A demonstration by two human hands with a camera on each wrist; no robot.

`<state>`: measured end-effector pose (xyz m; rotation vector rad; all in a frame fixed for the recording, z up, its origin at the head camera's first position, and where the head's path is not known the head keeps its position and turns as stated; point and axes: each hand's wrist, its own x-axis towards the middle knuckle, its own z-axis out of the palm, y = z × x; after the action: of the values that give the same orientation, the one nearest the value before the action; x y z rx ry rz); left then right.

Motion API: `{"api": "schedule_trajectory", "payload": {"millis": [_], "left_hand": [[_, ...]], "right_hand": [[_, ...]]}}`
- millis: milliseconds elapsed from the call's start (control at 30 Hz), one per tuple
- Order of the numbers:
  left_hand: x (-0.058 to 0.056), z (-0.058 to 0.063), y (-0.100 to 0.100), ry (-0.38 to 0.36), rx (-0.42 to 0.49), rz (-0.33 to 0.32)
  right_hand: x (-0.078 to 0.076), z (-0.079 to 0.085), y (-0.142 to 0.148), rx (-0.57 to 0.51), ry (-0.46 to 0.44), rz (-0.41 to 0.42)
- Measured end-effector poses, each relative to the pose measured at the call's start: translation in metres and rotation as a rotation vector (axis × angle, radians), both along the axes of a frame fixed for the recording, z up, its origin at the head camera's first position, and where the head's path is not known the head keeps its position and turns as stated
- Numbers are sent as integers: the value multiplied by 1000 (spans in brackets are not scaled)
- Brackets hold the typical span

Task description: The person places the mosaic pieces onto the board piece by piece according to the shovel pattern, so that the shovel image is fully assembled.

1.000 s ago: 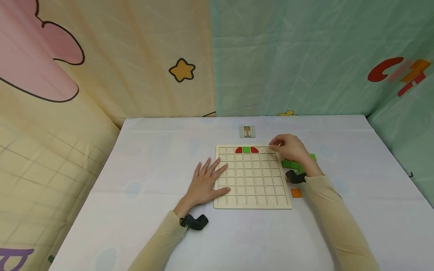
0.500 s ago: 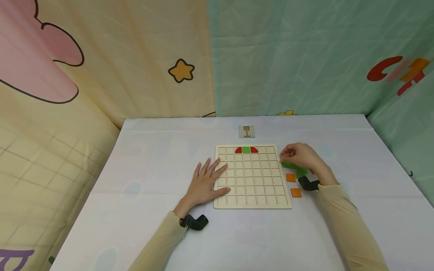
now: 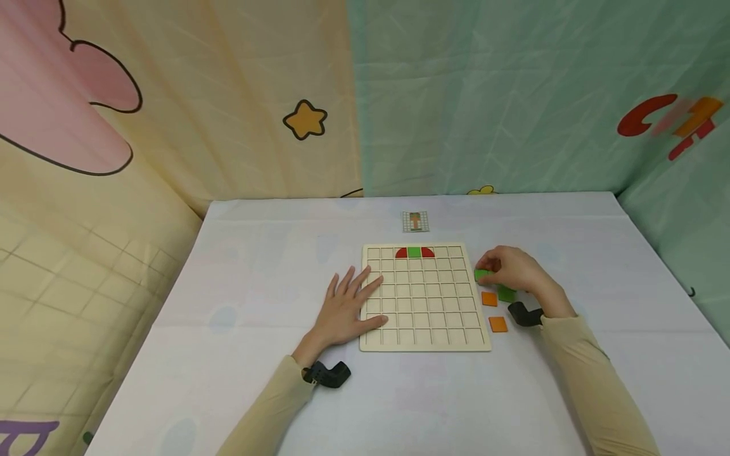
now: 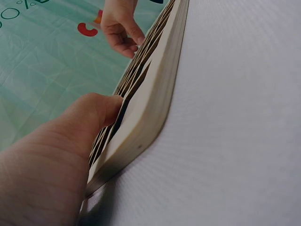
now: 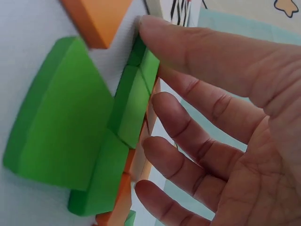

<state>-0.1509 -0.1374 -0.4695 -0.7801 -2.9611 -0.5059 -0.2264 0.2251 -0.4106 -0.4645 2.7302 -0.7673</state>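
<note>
My left hand (image 3: 342,313) lies with fingers spread over the left edge of the wooden grid board (image 3: 424,345); its thumb touches the board in the left wrist view. Off the board's right side, my right hand (image 3: 516,269) pinches the end green square block (image 5: 137,51) of a short row between thumb and index finger. Its other fingers are bent beside the row. Another green block (image 5: 124,103) adjoins that one. A green quarter-round piece (image 5: 61,117) lies nearby. In the board's top row sit a green square (image 3: 414,252) and two red quarter-rounds (image 3: 402,253).
Two orange squares (image 3: 489,298) lie along the board's right edge. Orange blocks (image 5: 138,160) stand behind the green row in the right wrist view. A small pattern card (image 3: 415,221) lies beyond the board. Printed cloth walls surround the back and sides of the table.
My right hand has moved from the board's upper right corner out to the green blocks. An orange square that was hidden now shows beside the board. The left hand has stayed put.
</note>
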Motion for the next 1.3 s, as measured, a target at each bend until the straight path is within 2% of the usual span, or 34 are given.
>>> {"api": "schedule_trajectory", "payload": {"millis": [733, 1300], "left_hand": [[2, 1, 1, 2, 10, 0], [2, 1, 1, 12, 13, -2]], "right_hand": [[4, 0, 2, -32, 23, 18], [5, -4, 10, -106, 84, 48]]}}
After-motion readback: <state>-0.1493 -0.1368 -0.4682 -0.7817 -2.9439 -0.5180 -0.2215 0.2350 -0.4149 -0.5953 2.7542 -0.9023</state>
